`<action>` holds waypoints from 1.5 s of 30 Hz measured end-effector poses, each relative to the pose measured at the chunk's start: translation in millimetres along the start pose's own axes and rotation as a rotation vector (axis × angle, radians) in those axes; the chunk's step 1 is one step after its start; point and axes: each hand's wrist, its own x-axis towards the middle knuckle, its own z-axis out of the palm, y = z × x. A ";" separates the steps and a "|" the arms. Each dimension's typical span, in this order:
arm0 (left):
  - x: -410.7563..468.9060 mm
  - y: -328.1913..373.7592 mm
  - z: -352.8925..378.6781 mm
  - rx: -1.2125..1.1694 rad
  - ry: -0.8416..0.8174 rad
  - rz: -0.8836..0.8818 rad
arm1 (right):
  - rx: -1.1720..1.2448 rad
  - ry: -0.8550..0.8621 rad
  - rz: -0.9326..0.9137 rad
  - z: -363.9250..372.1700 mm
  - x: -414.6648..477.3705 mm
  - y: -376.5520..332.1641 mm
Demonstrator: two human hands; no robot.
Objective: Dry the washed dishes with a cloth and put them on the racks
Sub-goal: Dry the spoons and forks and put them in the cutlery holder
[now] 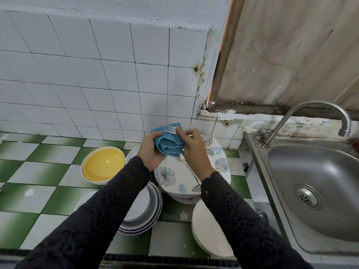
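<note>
Fork (pixel 170 129), light, stiff and likely slippery, is being wiped: left hand (pixel 149 152) is gripping the cloth (pixel 169 145), right hand (pixel 194 150) is pinching its neck.

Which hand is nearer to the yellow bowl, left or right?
Left. The left hand, gripping the blue cloth, is just right of the yellow bowl; the right hand, pinching the fork, is farther right, above the floral plate.

No writing, brand, number or sign can be read anywhere in the view. The floral plate (pixel 175 182) carries only printed leaves and flowers, with no lettering among them. The wall tiles, sink and other dishes show no markings that can be made out.
</note>
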 end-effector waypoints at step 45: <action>5.4 -8.9 8.7 0.188 0.038 0.092 | 0.320 -0.254 0.473 -41.7 0.9 14.2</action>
